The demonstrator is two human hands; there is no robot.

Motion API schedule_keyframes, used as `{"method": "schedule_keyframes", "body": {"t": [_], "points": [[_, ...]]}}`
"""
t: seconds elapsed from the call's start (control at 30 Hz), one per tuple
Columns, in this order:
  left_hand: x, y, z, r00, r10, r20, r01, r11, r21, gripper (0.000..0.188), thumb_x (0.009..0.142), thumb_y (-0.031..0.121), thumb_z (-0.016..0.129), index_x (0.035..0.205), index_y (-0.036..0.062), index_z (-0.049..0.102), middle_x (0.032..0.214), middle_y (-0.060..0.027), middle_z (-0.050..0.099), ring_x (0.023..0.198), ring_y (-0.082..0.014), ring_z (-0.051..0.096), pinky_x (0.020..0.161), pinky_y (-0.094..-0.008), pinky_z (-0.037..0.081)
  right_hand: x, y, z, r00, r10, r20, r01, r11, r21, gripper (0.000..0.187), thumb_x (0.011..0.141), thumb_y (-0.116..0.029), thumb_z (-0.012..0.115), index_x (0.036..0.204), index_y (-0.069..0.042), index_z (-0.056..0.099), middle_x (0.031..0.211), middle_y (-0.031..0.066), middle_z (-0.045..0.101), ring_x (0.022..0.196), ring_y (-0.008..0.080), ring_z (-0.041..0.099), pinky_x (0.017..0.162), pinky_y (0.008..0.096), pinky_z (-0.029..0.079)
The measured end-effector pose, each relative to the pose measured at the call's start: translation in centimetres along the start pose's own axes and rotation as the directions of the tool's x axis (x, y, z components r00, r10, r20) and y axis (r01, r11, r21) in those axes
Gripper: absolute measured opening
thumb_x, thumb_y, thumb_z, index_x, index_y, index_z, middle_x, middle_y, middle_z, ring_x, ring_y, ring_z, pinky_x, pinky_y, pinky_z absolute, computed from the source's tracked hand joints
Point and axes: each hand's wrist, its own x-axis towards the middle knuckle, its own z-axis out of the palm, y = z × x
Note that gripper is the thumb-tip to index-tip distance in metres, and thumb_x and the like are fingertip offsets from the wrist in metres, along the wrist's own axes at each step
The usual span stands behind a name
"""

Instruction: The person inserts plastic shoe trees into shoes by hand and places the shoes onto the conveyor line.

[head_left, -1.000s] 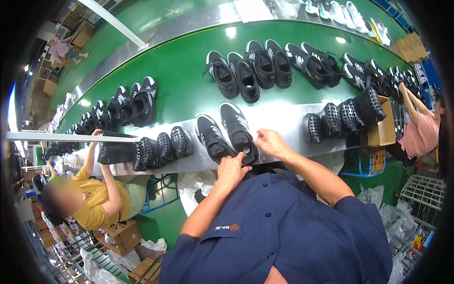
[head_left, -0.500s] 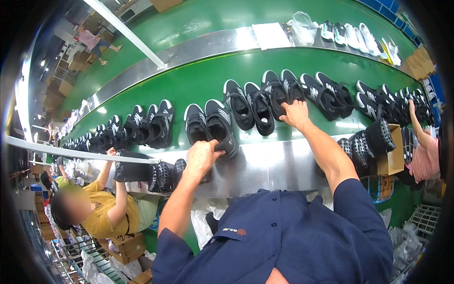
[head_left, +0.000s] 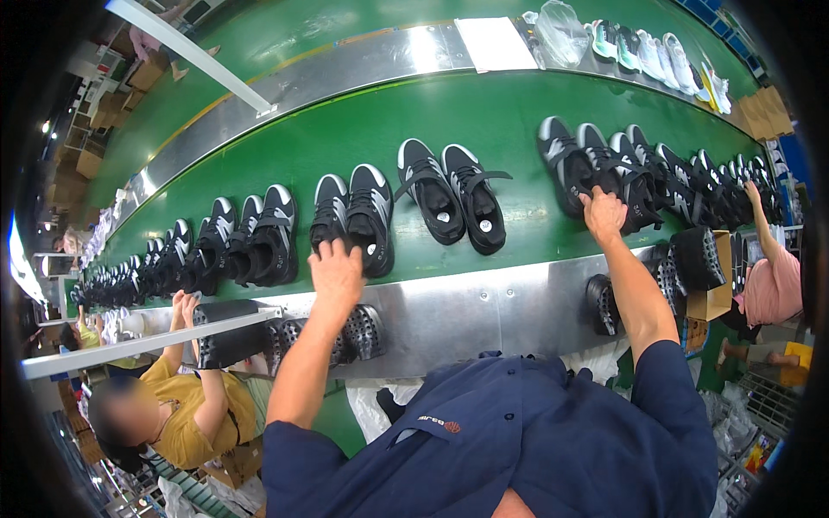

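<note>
Black shoes with white-and-grey toes stand in pairs on the green surface. My left hand (head_left: 337, 278), fingers apart, is at the heels of one pair (head_left: 370, 211); its palm side is hidden. Farther right, my right hand (head_left: 604, 214) has its fingers bent over the heels of another pair (head_left: 563, 164), which looks slightly blurred and sits close against the pair beside it (head_left: 635, 168). Between my hands, a pair with loose straps (head_left: 429, 190) stands apart, untouched.
A steel ledge (head_left: 449, 315) runs in front of me, with black studded pieces (head_left: 363, 332) on it. White poles (head_left: 155, 341) cross at left. A person in yellow (head_left: 186, 423) works left; another in pink (head_left: 768, 285) works right. Paper (head_left: 495, 45) lies on the far ledge.
My right hand and its pair of shoes have moved right, away from the loose-strapped pair. My left hand has moved left with the left pair, and its fingers have spread from their earlier grip.
</note>
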Motion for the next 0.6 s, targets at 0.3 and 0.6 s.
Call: {"method": "schedule_keyframes", "body": {"t": [0.3,0.6], "points": [[8.3,13.3,6.0,0.906,0.132,-0.403,-0.357,0.749,-0.558,0.033,0.082,0.004,0.060,0.114,0.0043,0.057,0.097,-0.0228,0.064,0.094,-0.0430,0.059,0.086,-0.0510,0.048,-13.7,-16.0,-1.5,0.847,-0.522,0.101,0.413,0.766,0.493,0.049,0.075,-0.026,0.079,0.116,-0.007,0.061,0.114,0.0243,0.059,0.105,0.0414,0.061,0.091,0.0502,0.051],[-7.5,15.9,-0.8,0.862,0.453,-0.228,-0.500,0.684,-0.531,0.021,0.082,0.003,0.061,0.103,0.0049,0.057,0.083,-0.0203,0.064,0.081,-0.0396,0.061,0.071,-0.0506,0.050,-23.1,-5.3,-3.4,0.803,-0.576,-0.154,0.514,0.538,0.668,0.022,0.080,-0.015,0.071,0.096,-0.003,0.061,0.108,0.0228,0.056,0.097,0.0416,0.059,0.081,0.0502,0.052]]}}
